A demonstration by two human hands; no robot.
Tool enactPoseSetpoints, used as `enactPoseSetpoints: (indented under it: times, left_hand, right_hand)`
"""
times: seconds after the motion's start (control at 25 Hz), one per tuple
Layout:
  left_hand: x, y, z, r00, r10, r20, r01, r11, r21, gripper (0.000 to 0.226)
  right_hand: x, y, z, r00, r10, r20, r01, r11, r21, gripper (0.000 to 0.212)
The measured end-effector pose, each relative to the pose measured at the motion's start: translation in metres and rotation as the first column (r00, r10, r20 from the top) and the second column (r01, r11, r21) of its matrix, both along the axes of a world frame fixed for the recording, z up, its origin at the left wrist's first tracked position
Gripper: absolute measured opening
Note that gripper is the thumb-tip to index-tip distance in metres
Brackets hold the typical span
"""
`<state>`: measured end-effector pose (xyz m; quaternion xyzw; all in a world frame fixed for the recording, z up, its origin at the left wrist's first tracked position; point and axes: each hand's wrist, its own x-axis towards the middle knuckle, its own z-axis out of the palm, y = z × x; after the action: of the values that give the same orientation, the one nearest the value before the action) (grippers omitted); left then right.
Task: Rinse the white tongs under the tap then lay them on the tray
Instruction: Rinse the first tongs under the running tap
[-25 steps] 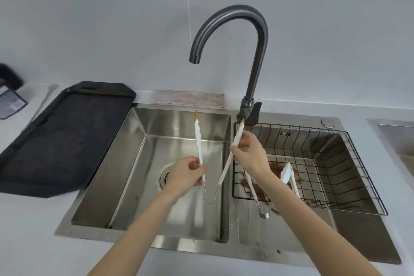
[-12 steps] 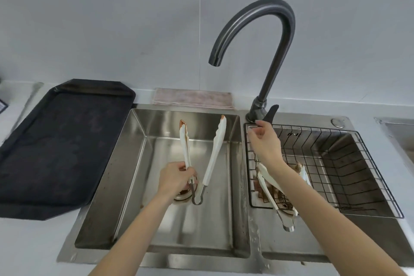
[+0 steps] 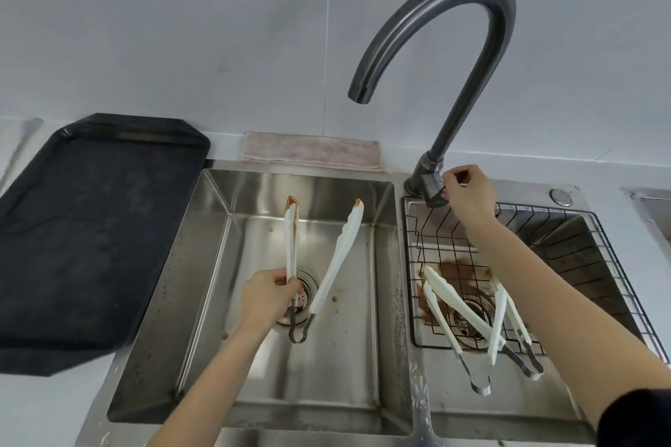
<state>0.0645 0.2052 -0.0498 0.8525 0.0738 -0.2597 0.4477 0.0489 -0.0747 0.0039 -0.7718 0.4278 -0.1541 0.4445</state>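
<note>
A pale grey wall (image 3: 181, 29) rises behind a light desk (image 3: 43, 406) that carries a stainless double sink (image 3: 406, 301), with a folded pinkish cloth (image 3: 312, 155) lying along the back edge. One dark gooseneck tap (image 3: 454, 36) arches over the left basin (image 3: 326, 385), and no water shows at its spout. One black tray (image 3: 83, 229) sits on the desk well to the left of the left hand (image 3: 265, 298). That hand's fingers (image 3: 287, 281) are pinched around one arm of the white tongs (image 3: 337, 254), near the metal hinge end; the tongs are spread wide, held over the drain with their brown-stained tips pointing away, below the spout and well apart from the tray. The right hand (image 3: 470, 194) is at the tap's base, its fingers curled on the tap lever (image 3: 434, 198). Below that hand one black wire basket (image 3: 617, 265) sits in the right basin (image 3: 508, 406), and two more tongs (image 3: 468, 308) lie crossed in it over a brown smear. That makes three pairs of tongs in all.
</note>
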Motion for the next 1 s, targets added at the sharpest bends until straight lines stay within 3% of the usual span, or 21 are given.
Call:
enactPoseSetpoints:
  times: [0.68, 0.8, 0.88, 1.0]
  left_hand:
    - [-0.016, 0.005, 0.012, 1.0, -0.019, 0.024, 0.018, 0.999, 0.03, 0.028]
    - [-0.017, 0.005, 0.011, 1.0, -0.011, 0.013, 0.011, 1.0, 0.019, 0.028]
    - [-0.017, 0.006, 0.008, 1.0, 0.012, 0.004, -0.012, 1.0, 0.003, 0.028]
    - [-0.017, 0.009, 0.004, 1.0, 0.015, -0.004, -0.015, 1.0, -0.002, 0.02]
  right_hand:
    - [-0.014, 0.009, -0.006, 1.0, -0.014, -0.014, 0.014, 1.0, -0.006, 0.028]
    - [-0.019, 0.027, -0.003, 0.985, -0.129, 0.111, 0.129, 0.992, 0.003, 0.037]
    - [-0.025, 0.051, -0.008, 0.949, -0.245, 0.197, 0.225, 0.967, 0.12, 0.044]
    - [-0.029, 0.094, -0.026, 0.971, -0.187, 0.149, 0.09, 0.862, 0.499, 0.044]
